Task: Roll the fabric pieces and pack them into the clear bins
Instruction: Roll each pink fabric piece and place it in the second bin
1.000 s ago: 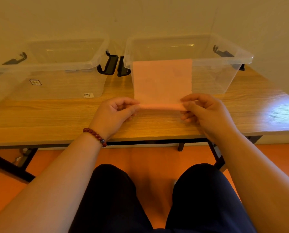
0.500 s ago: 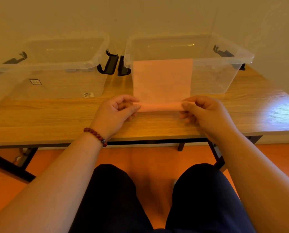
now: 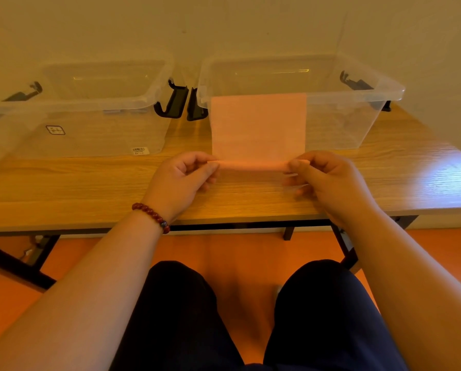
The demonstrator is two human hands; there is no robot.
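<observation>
A pale pink fabric piece [image 3: 258,127] lies on the wooden table [image 3: 90,183], its far edge up against the front wall of the right clear bin [image 3: 357,103]. Its near edge is rolled into a thin tube. My left hand [image 3: 181,178] pinches the tube's left end between thumb and fingers. My right hand [image 3: 328,180] pinches the right end, its fingertips blurred. The left clear bin [image 3: 84,124] stands beside the right one, and both look empty.
Black latch handles [image 3: 181,103] hang between the two bins, with more at the outer ends. A plain wall rises right behind the bins. The table's front edge is near my knees, above an orange floor.
The rolled near edge has moved away from me, toward the bins, growing slightly thicker. Both hands followed it forward and the flat part of the fabric got shorter.
</observation>
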